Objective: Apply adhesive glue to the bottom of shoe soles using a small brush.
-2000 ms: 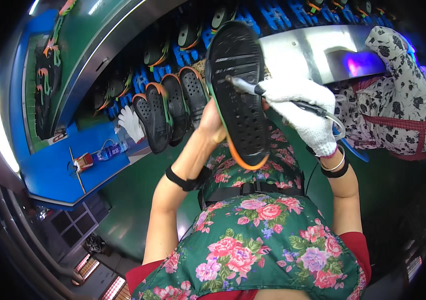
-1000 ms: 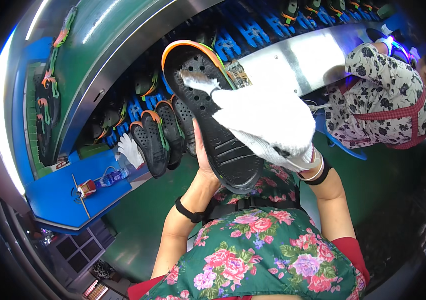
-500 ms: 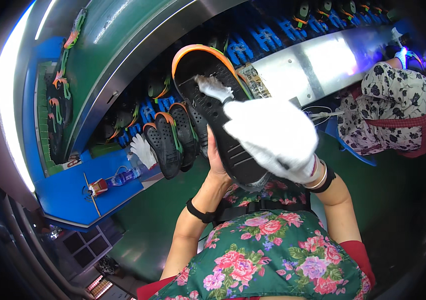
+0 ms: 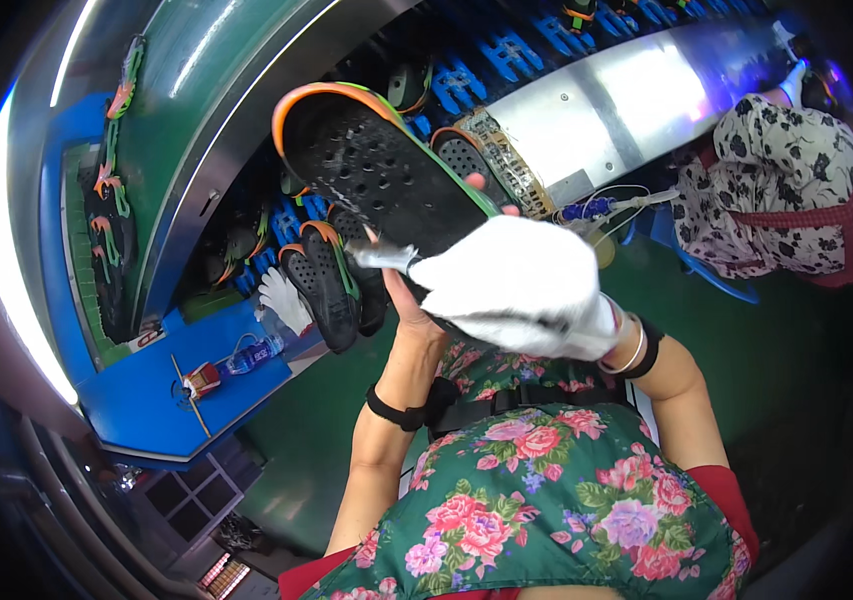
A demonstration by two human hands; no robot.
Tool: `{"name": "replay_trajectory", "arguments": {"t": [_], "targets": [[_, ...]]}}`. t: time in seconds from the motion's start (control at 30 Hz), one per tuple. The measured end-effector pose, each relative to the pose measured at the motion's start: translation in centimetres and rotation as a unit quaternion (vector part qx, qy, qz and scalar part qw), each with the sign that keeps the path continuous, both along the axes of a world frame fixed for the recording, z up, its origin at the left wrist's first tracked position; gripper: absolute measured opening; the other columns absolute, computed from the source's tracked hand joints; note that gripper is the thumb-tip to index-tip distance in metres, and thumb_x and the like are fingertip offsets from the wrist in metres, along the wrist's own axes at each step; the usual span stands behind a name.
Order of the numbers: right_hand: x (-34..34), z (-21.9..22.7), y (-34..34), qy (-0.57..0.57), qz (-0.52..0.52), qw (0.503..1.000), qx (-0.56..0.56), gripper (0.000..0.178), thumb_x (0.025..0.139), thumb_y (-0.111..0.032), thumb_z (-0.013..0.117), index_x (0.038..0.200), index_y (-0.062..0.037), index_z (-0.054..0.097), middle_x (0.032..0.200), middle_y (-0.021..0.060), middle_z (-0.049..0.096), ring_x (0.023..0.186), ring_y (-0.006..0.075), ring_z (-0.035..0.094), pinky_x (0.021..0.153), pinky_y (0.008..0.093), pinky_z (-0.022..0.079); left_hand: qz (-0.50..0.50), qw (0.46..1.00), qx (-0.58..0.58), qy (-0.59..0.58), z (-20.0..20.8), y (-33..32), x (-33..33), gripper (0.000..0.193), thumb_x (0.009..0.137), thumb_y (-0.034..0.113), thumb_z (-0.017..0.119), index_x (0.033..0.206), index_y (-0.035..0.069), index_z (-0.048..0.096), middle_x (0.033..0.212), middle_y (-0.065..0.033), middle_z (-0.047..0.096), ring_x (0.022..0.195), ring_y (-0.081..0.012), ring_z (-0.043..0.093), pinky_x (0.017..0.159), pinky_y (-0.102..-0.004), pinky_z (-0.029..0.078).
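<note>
A black shoe sole [image 4: 386, 175] with small holes and an orange and green rim is tilted up in front of me. My bare left hand [image 4: 403, 296] supports it from underneath, the thumb side at its left edge and fingertips showing past its right edge. A white knit glove covers my right hand [image 4: 518, 285], which is closed around a brush with pale, wet-looking bristles [image 4: 383, 256]. The bristles lie near the sole's left edge, by my left hand; whether they touch it I cannot tell. The brush handle is hidden inside the glove, and the glove covers the sole's lower end.
Several similar black soles [image 4: 324, 285] stand to the left, beside a loose white glove [image 4: 284, 300]. A blue table [image 4: 161, 400] carries a bottle [image 4: 252, 354] and a small red box [image 4: 202, 379]. Blue racks [image 4: 511, 55] line a metal ledge [image 4: 606, 110]. A co-worker [image 4: 796, 200] sits at right.
The brush has moved down and left, from the holed part of the sole to near its left edge. The sole's upper end has shifted left, and my left fingertips now show at its right edge.
</note>
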State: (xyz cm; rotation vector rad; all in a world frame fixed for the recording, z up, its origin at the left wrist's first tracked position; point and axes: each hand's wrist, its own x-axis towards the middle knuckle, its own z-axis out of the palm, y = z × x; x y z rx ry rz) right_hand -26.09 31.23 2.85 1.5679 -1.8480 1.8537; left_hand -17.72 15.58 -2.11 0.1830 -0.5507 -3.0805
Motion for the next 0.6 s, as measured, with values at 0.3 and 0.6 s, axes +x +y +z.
{"name": "replay_trajectory", "arguments": {"t": [0.3,0.6], "targets": [[1.6,-0.6,-0.8,0.024,-0.12,0.989,0.086,0.034,0.089,-0.008,0.076,0.122,-0.0093,0.075,0.119,0.0086,0.075,0.104,0.0254,0.073,0.091,0.0375,0.058,0.033,0.99,0.138,-0.022,0.5,-0.4,-1.5,0.094,0.094,0.078,0.049,0.163,0.017,0.03,0.165,-0.0108,0.035,0.139,-0.0488,0.047,0.109,-0.0704,0.044],[1.2,-0.1,0.4,-0.03,0.06,0.998,0.02,0.03,0.09,-0.011,0.075,0.12,-0.0107,0.075,0.118,0.0066,0.076,0.106,0.026,0.072,0.093,0.0383,0.058,0.029,0.997,-0.033,0.057,0.8,-1.8,-2.1,0.095,0.094,0.075,0.052,0.161,0.01,0.032,0.161,-0.0104,0.04,0.143,-0.0448,0.044,0.109,-0.072,0.043]]}}
